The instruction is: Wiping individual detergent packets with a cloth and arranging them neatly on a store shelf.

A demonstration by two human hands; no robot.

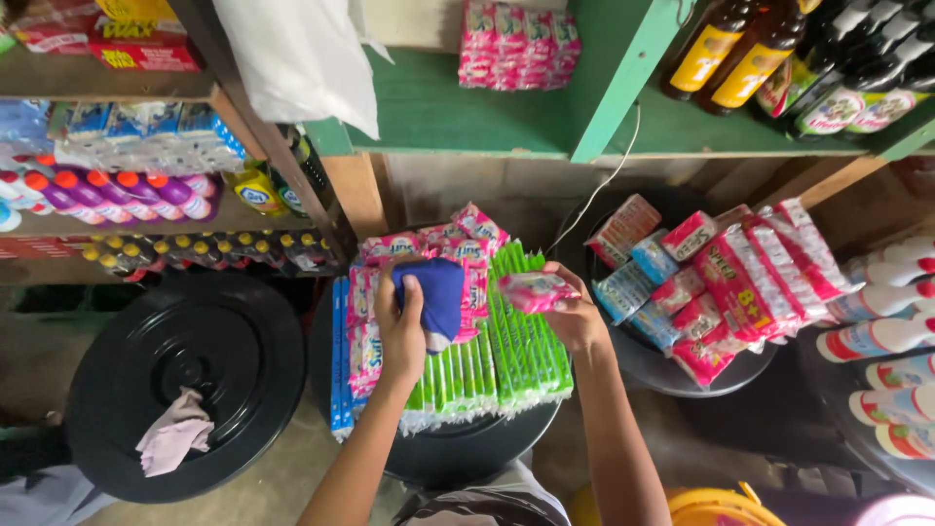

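Observation:
My left hand point(399, 336) grips a blue cloth point(435, 297) bunched over its fingers. It hovers above pink sachet packs point(458, 234) and rows of green sachet strips point(516, 341) that lie on a black drum lid point(467, 453). My right hand point(577, 317) holds a small pink sachet pack point(536, 290) just above the green strips. Blue sachet strips point(339, 360) lie along the left edge of that pile.
A second black lid point(185, 380) on the left carries a pink rag point(175, 433). At right, a black basin point(653, 365) holds pink and blue soap packs. Shelves with bottles point(127, 195) stand left, dark bottles point(779, 58) top right, white bottles point(886, 336) far right. A yellow container point(716, 508) sits below.

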